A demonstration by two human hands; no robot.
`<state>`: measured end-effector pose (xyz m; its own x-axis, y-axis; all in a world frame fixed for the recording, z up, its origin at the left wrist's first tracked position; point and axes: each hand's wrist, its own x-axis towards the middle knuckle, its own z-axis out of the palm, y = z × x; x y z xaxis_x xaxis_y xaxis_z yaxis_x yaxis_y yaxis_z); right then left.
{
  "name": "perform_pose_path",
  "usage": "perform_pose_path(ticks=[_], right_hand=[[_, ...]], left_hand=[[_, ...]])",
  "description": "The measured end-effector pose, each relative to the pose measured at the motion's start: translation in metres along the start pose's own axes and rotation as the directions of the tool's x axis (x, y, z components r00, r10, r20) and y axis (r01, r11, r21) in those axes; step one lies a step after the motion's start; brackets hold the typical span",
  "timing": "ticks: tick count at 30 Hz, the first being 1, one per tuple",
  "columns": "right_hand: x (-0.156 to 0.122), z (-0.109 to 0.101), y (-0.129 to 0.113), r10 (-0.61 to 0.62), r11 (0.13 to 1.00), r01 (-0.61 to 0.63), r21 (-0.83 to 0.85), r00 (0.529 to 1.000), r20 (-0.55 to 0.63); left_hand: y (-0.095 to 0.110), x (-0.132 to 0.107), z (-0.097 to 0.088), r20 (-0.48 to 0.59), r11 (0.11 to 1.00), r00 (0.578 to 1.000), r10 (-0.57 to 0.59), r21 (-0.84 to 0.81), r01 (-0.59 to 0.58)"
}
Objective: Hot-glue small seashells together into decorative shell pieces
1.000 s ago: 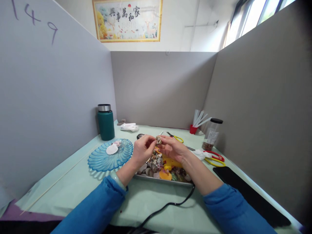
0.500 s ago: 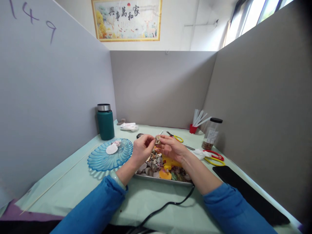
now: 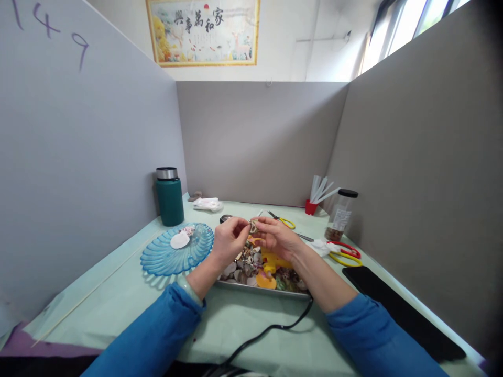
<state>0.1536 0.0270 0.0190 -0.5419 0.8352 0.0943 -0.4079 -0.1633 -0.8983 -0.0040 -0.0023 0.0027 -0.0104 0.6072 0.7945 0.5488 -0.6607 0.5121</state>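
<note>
Above the tray my hands meet around a small pale-tan shell (image 3: 253, 226). My right hand (image 3: 278, 238) pinches it between thumb and fingertips. From the other side my left hand (image 3: 231, 238) is closed, its thumb and forefinger pressed together at the shell's edge; whether it grips the shell or some tiny bit beside it is hidden. Below lies a metal tray (image 3: 259, 289) of mixed shells (image 3: 245, 267), with a yellow glue gun (image 3: 271, 262) on top. A black cord (image 3: 271, 329) runs from the tray toward me.
On the left stand a blue scalloped plate (image 3: 157, 259) with a white disc (image 3: 179, 240) and a green bottle (image 3: 170, 201). To the right are a red cup (image 3: 311, 207) of white sticks, a jar (image 3: 338, 214), red-and-yellow-handled scissors (image 3: 348, 252) and a black slab (image 3: 401, 311). Grey panels enclose the table.
The shell appears slightly turned between my fingertips. Both hands stay in nearly the same place, and the view has shifted a tiny bit.
</note>
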Motion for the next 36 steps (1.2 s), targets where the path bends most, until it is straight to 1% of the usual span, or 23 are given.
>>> perform_pose_path(ticks=[5,13,17,20,23,29,32,36], right_hand=[[-0.0002,0.0001,0.0011,-0.086,0.992,0.085,-0.088,0.996,-0.011],[-0.0001,0.0022,0.0017,-0.155,0.980,0.148,-0.136,0.987,-0.037],[-0.0007,0.0029,0.0016,-0.239,0.961,0.228,-0.158,0.970,-0.053],[-0.0005,0.0031,0.0026,-0.309,0.937,0.292,-0.189,0.949,-0.063],[0.0010,0.0021,0.0050,-0.358,0.917,0.336,-0.215,0.931,-0.070],[0.0034,-0.0020,0.0084,-0.386,0.888,0.352,-0.295,0.920,-0.066],[0.0030,-0.0017,0.0083,-0.415,0.856,0.358,-0.372,0.906,-0.082],[0.0028,0.0004,0.0087,-0.483,0.776,0.394,-0.493,0.873,-0.062]], left_hand=[[-0.0013,0.0004,0.0005,0.003,1.000,1.000,-0.013,-0.001,0.013],[0.0003,-0.0006,0.0001,0.010,0.993,0.999,-0.050,-0.111,0.051],[0.0008,0.0004,-0.0006,0.010,0.982,0.994,-0.104,-0.156,0.105],[-0.0002,0.0011,0.0004,0.035,0.968,0.989,-0.143,-0.202,0.148],[-0.0023,0.0011,0.0024,0.062,0.964,0.985,-0.161,-0.203,0.171],[-0.0053,0.0019,0.0033,0.062,0.970,0.985,-0.159,-0.174,0.167],[-0.0063,0.0030,0.0030,0.063,0.949,0.977,-0.205,-0.233,0.214],[-0.0069,0.0048,0.0030,0.139,0.872,0.953,-0.271,-0.384,0.304]])
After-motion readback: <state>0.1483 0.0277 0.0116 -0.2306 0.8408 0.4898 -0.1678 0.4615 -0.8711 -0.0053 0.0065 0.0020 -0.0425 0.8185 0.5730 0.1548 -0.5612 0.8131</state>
